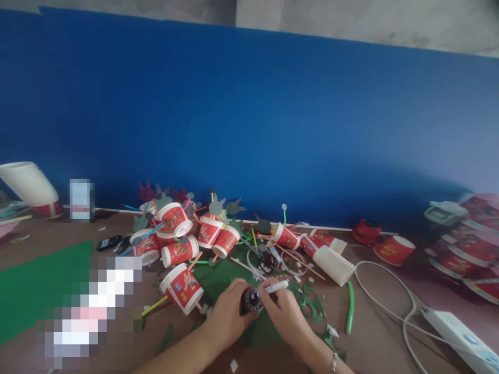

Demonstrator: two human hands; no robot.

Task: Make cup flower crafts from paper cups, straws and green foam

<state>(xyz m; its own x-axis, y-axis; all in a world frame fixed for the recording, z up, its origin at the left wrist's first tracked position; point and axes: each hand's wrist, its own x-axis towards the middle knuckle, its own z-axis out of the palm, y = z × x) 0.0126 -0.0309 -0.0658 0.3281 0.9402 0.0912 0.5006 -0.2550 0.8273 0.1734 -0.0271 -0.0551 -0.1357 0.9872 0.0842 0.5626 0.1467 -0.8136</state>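
Note:
My left hand (228, 306) is curled round a small dark round object (249, 302) with a ringed, notched-looking face; its exact kind is unclear. Between the fingers of my right hand (284, 310) is a white marker (277, 286), its blue end close against the dark object; contact cannot be made out. Under both hands lies dark green paper (218, 278), with cut-out green scraps (312, 301) to the right. Just beyond my hands are scissors (267, 261). A red and white paper cup (182, 289) lies tilted left of my left hand.
Several decorated cups (209, 232) with coloured straws crowd the back. A stack of nested cups (325, 262) lies right of centre, near a green tube (350, 307). A white cable (405, 311) and power strip (462, 337) occupy the right; a green sheet (42, 285) is at left.

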